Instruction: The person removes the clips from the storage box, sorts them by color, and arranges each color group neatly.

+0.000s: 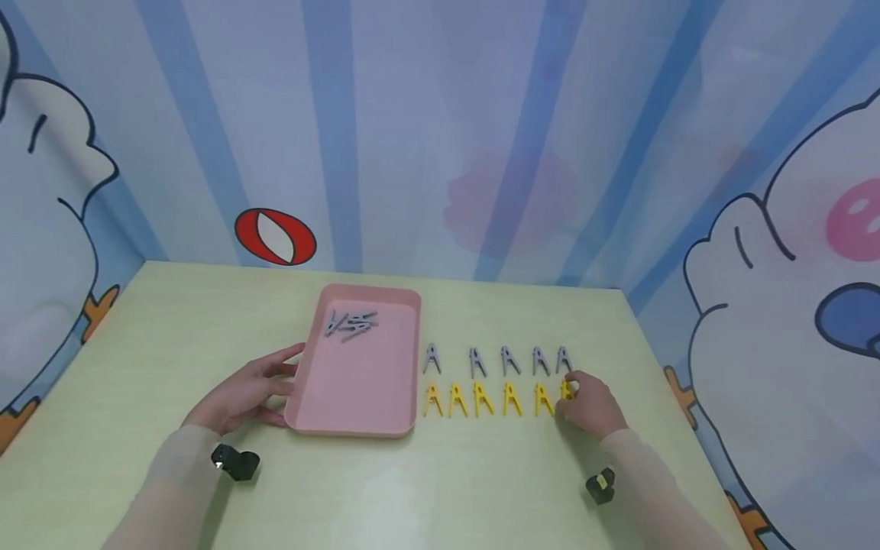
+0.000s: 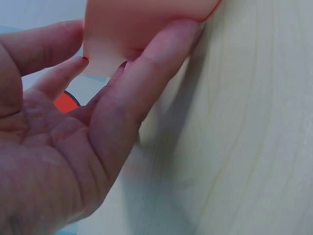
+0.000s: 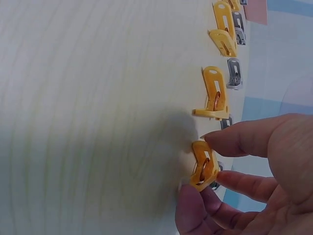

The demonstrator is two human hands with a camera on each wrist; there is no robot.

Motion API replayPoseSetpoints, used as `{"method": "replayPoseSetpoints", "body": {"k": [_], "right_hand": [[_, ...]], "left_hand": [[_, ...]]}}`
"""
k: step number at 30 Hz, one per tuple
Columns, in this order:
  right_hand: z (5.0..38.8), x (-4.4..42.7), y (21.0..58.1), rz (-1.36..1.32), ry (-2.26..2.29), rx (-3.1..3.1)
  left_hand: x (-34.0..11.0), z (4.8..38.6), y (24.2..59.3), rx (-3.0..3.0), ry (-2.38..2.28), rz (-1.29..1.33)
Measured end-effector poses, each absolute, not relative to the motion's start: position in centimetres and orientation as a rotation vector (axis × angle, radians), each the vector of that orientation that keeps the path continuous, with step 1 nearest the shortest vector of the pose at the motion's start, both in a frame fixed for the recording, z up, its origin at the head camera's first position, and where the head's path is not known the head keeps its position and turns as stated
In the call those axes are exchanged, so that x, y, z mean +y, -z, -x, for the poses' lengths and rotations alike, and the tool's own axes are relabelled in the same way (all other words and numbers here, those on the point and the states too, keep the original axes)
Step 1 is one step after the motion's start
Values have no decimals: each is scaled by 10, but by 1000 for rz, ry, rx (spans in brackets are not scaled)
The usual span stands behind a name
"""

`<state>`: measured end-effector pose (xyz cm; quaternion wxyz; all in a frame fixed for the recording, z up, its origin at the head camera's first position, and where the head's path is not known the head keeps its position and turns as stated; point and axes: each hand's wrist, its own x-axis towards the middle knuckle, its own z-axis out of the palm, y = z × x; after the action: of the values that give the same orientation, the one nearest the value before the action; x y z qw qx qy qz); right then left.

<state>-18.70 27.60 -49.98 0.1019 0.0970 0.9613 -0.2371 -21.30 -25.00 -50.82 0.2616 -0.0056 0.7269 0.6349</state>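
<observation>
My right hand [image 1: 593,405] is at the right end of a row of yellow clothespins [image 1: 510,399]. Its thumb and fingers pinch the last yellow clothespin [image 3: 204,166], which is on the table and partly hidden in the head view. Behind that row stands a row of grey clothespins [image 1: 509,360]. A pink tray [image 1: 351,389] lies left of the rows, with several grey clothespins [image 1: 354,325] heaped near its far end. Along the tray's left side my left hand [image 1: 244,393] touches the wall with fairly straight fingers; in the left wrist view its fingertips [image 2: 183,32] rest against the pink side.
The pale wood-grain table [image 1: 481,489] ends at a blue striped backdrop [image 1: 426,137] with cartoon figures. A small black device [image 1: 236,463] is at the left wrist and another black device [image 1: 601,486] at the right wrist.
</observation>
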Motion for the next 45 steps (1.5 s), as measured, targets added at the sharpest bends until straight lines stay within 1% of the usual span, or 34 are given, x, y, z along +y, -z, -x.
{"method": "replayPoseSetpoints", "body": {"k": [13,34,45], "right_hand": [[186,280,493,-252,723,2836],[190,279,490,-299,717,2880],[196,261,475,-161,757,2997]], "left_hand": [[-246,214,507,1973,-1723,37],[-247,213,506,1986,-1707,46],[-242,213,506,2030,-1685,44]]}}
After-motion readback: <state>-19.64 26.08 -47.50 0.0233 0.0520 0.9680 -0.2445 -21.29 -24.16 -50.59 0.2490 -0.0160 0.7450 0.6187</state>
